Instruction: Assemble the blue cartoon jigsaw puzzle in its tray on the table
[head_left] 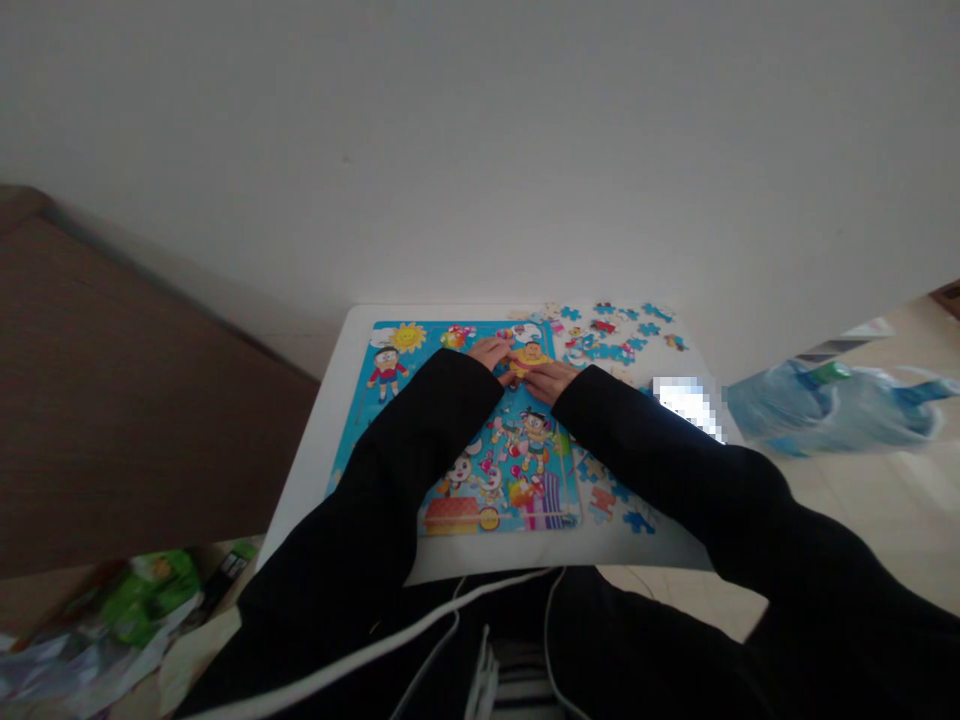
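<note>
A blue cartoon jigsaw puzzle board (551, 455) lies on a small white table, much of its picture filled in. Over its upper right part, my left hand (493, 355) rests with fingers stretched out and the thumb apart. My right hand (551, 381) comes in from the right, fingers extended and flat on the board, close to the left thumb. Between and just above them is a printed figure in yellow (532, 352). No loose piece shows in either hand, though the surface under the fingers is hidden. My left sleeve covers the board's middle left.
Loose puzzle pieces (600, 325) are scattered right of the board, with more below my right forearm. A blurred bright rectangle (688, 408) lies at the table's (315, 440) right side. A wall stands behind, brown furniture (150, 390) left, bagged bottles (832, 405) on the floor right.
</note>
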